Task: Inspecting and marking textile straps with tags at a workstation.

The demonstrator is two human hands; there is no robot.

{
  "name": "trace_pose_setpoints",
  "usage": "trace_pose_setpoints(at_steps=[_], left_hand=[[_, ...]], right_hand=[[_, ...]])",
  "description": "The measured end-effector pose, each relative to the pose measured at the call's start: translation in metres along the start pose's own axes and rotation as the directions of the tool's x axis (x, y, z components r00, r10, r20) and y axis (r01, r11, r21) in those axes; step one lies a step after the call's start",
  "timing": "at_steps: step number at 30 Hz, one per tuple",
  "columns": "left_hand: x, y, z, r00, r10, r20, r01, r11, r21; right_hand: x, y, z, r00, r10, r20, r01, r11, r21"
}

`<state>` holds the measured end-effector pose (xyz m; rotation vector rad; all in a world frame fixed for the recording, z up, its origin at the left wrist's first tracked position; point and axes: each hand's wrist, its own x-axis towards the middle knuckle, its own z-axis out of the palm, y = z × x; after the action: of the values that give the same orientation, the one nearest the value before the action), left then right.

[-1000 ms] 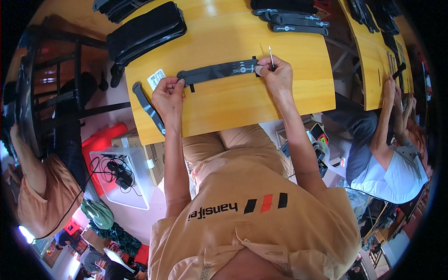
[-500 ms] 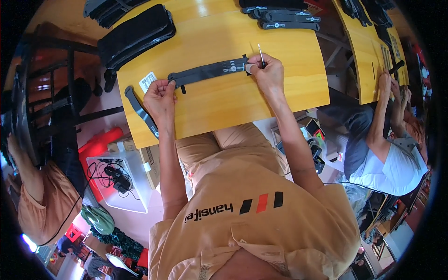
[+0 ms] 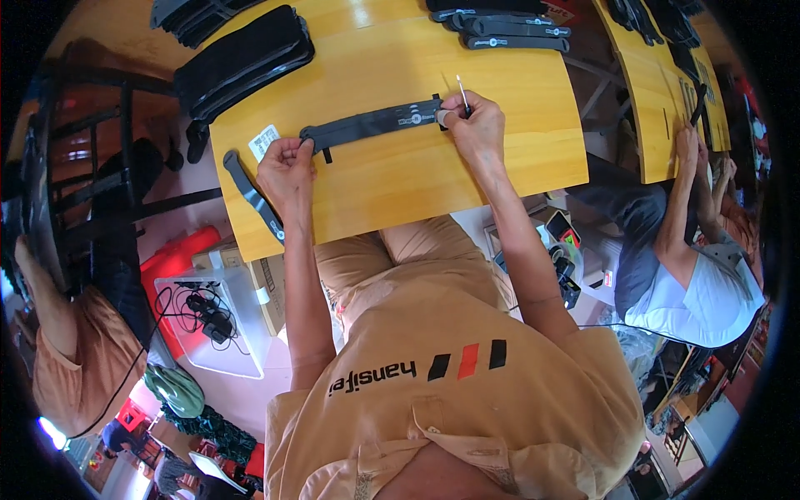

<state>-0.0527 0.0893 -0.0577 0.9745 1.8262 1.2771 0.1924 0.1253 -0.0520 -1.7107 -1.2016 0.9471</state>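
You have the strap (image 3: 367, 123) laid out in front of you on the table (image 3: 400, 187), between your hands. To work it well, draw it just taut, pulling evenly from both ends so it lies flat without a twist or a bow. Press each end down squarely, and line both up with the dark marks, one peeking out by the left end (image 3: 327, 156) and one by the right (image 3: 437, 97); whether these are slots or tabs, you cannot tell from here. Mind the slim tool (image 3: 460, 87): its bare tip should point clear of your fingers and the strap.

The strap's long axis runs left to right, slightly aslant, the right end a little farther from your body. Its rounded end points left and its pale print sits toward the right.

Your left hand (image 3: 287, 171) has a narrow grip, thumb and fingers closed on the rounded end. Your right hand (image 3: 479, 133) is closed around the tool, tip pointing away from you, with its thumb at the strap's other end; whether it pinches or only presses there, you cannot tell. A second strap (image 3: 250, 192) lies near your left hand, beside a white label (image 3: 265, 140).
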Motion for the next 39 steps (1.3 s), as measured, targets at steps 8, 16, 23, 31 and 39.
trace_pose_setpoints(at_steps=[8,16,23,31,39], left_hand=[[0.002,0.003,0.002,1.000,-0.019,-0.014,0.020,0.997,0.072],[0.004,0.002,0.004,1.000,0.008,-0.015,-0.006,0.996,0.087],[0.005,-0.005,0.004,0.994,0.100,-0.031,-0.092,0.974,0.208],[-0.004,0.010,0.007,0.978,0.198,-0.068,-0.167,0.934,0.316],[-0.006,0.019,0.008,0.945,0.305,-0.118,-0.221,0.861,0.458]], right_hand=[[0.002,0.003,0.000,1.000,-0.012,-0.010,0.012,1.000,-0.026],[0.004,0.009,0.002,1.000,-0.024,-0.018,0.023,0.999,-0.022],[0.003,0.005,0.001,1.000,0.000,0.000,0.000,0.999,-0.054],[0.006,0.005,-0.001,1.000,0.013,0.002,-0.013,0.998,-0.060],[0.022,0.003,-0.012,0.987,0.082,0.135,-0.056,0.980,-0.188]])
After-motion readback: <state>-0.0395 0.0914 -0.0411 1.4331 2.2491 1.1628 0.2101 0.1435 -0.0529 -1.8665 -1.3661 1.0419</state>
